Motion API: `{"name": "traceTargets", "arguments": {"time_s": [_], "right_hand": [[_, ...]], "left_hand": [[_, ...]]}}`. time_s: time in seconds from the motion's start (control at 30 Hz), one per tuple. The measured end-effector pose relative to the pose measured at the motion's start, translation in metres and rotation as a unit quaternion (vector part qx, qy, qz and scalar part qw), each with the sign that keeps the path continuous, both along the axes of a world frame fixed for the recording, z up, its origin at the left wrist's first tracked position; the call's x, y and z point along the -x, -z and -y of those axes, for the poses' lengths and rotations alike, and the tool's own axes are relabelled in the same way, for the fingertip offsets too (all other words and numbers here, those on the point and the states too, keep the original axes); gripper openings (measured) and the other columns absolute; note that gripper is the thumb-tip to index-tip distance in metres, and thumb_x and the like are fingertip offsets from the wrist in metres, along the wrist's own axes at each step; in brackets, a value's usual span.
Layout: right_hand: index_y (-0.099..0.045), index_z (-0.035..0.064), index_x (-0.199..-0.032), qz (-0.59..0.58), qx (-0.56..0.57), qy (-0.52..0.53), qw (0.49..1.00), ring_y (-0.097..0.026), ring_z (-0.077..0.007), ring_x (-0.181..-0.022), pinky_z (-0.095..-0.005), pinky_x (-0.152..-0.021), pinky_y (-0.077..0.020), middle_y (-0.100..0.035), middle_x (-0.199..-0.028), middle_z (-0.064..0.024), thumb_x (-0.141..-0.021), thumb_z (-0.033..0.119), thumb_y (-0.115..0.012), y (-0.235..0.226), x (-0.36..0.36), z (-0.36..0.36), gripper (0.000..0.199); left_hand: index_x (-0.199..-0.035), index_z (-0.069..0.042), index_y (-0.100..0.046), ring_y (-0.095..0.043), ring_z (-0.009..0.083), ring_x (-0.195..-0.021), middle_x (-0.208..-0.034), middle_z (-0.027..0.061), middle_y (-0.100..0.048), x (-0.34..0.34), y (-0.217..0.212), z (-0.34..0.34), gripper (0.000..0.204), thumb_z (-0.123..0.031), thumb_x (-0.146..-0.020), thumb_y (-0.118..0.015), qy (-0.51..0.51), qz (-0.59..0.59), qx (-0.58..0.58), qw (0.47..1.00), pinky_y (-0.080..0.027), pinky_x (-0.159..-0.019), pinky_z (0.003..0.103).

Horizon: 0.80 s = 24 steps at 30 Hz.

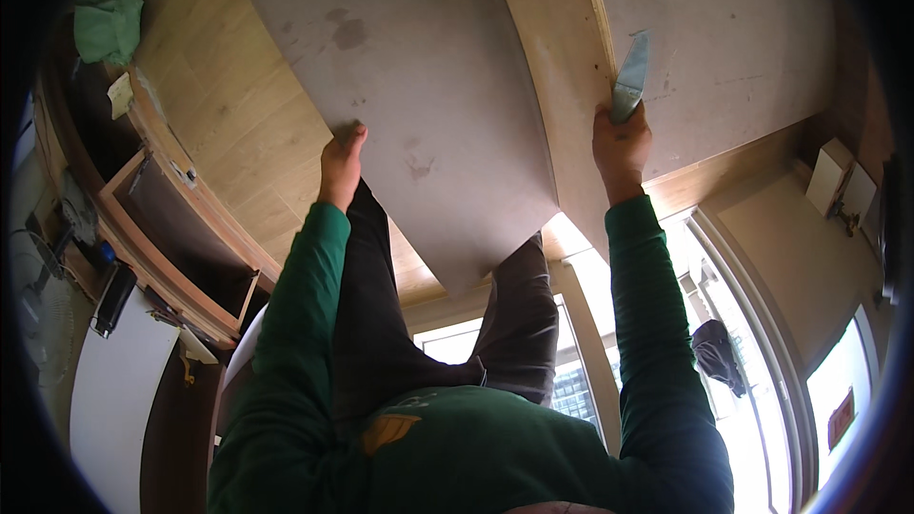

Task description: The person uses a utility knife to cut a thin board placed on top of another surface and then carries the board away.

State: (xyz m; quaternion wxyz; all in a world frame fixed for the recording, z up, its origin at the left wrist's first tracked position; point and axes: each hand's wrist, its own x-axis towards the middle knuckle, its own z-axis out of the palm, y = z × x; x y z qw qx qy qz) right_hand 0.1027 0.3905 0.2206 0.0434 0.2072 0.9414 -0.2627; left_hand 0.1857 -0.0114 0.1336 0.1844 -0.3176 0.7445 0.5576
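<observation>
A scraper (632, 76) in the right hand (622, 148), a grey board (419, 86) at the left hand (341, 169).

The right hand was clamped on the scraper's handle, its blade pointing away over a second grey panel (724, 29); the tool looked light and stiff, best held by that covered handle. The left hand appeared closed on the board's left edge, thumb uppermost, fingers mostly hidden. The board seemed rigid, smooth and awkwardly broad, probably easier gripped by opposite edges. A pale wooden strip (552, 38) ran between board and panel, a barrier between the hands, while the dark trouser legs (519, 314) crowded the board's near corner. Wooden flooring (205, 86) and an open cabinet (181, 219) lay leftward.
</observation>
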Motion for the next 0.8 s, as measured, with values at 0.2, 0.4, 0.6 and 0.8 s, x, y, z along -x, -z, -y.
{"name": "traceTargets", "arguments": {"time_s": [0.2,0.4,0.6,0.8], "right_hand": [[-0.058,0.0037,-0.1,0.018,-0.028,0.002,0.999,-0.068,-0.046,-0.079,-0.0491,-0.07,-0.0542,-0.07,-0.083,-0.0235,-0.083,0.021,-0.07,0.0,-0.002,-0.007,0.026],[-0.061,0.0032,-0.101,0.011,-0.01,-0.017,1.0,-0.067,-0.0468,-0.082,-0.0494,-0.072,-0.0542,-0.07,-0.086,-0.0252,-0.083,0.021,-0.07,0.006,-0.001,-0.003,0.027],[-0.065,-0.0001,-0.108,0.003,0.067,0.052,0.996,-0.067,-0.0342,-0.077,-0.0414,-0.069,-0.0531,-0.069,-0.087,-0.0182,-0.082,0.02,-0.073,0.019,0.02,-0.07,0.034],[-0.062,0.0,-0.108,0.104,0.216,0.114,0.964,-0.051,-0.0115,-0.066,-0.03,-0.057,-0.0431,-0.06,-0.081,-0.0021,-0.082,0.017,-0.074,0.041,0.058,-0.123,0.033]], "left_hand": [[-0.087,0.002,-0.062,-0.061,0.0374,-0.064,-0.072,0.021,-0.062,0.038,-0.122,-0.09,0.026,-0.021,-0.098,-0.056,0.141,-0.097,0.013,0.985,-0.048,-0.06,0.044],[-0.073,-0.001,-0.054,-0.058,0.041,-0.058,-0.063,0.0218,-0.058,0.093,-0.177,-0.199,0.034,-0.026,-0.097,-0.058,0.244,-0.204,0.104,0.942,-0.046,-0.054,0.048],[-0.086,0.001,-0.06,-0.061,0.041,-0.076,-0.08,0.0238,-0.063,0.047,-0.148,-0.133,0.023,-0.016,-0.098,-0.05,0.178,-0.114,0.111,0.971,-0.049,-0.067,0.046],[-0.131,-0.002,-0.055,-0.063,0.0227,-0.105,-0.12,0.009,-0.064,-0.019,-0.034,0.021,0.046,-0.034,-0.099,-0.061,-0.03,0.137,-0.105,0.985,-0.053,-0.08,0.037]]}}
